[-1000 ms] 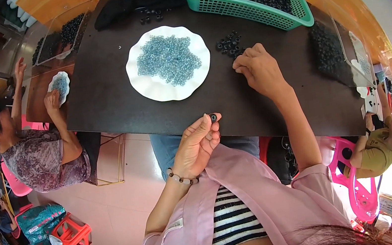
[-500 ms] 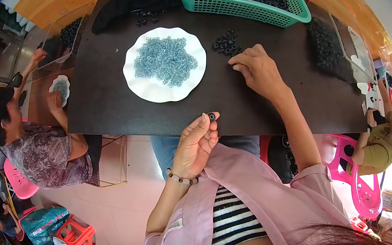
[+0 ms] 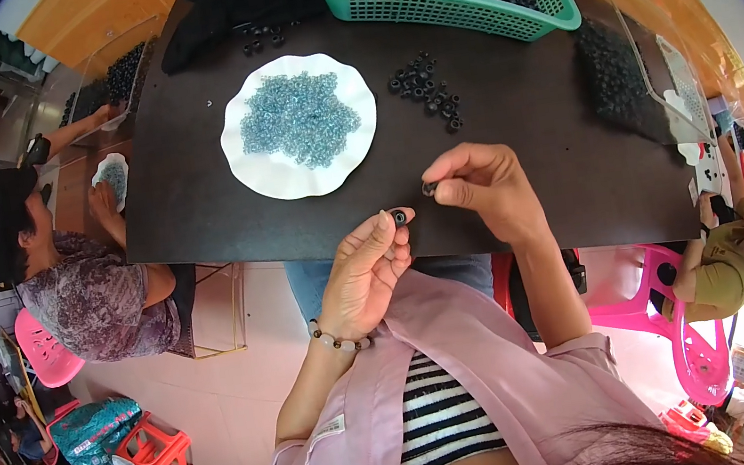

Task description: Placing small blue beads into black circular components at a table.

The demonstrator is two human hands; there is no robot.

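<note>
Between the thumb and fingers of my left hand (image 3: 360,272) is a small round black part (image 3: 399,217) with a hole through it, held above the table's near edge. My right hand (image 3: 488,189) pinches another small black part (image 3: 430,189), a short way to the right of the left hand and apart from it. Beyond the right hand lies a loose group of similar black parts (image 3: 443,103) on the dark table (image 3: 529,134). A white wavy-edged plate (image 3: 240,172) stands to the left, heaped with tiny clear bluish rings (image 3: 299,119).
A green plastic basket (image 3: 456,19) full of black parts stands at the far side. Black cloth (image 3: 237,14) lies at the far left, with a few black parts near it. On the right is a clear bin (image 3: 645,80). Co-workers sit left (image 3: 100,290) and right (image 3: 729,268).
My right hand has come away from the loose black parts, nearer to my left hand, with one black part in its pinch. The left hand has barely moved.
</note>
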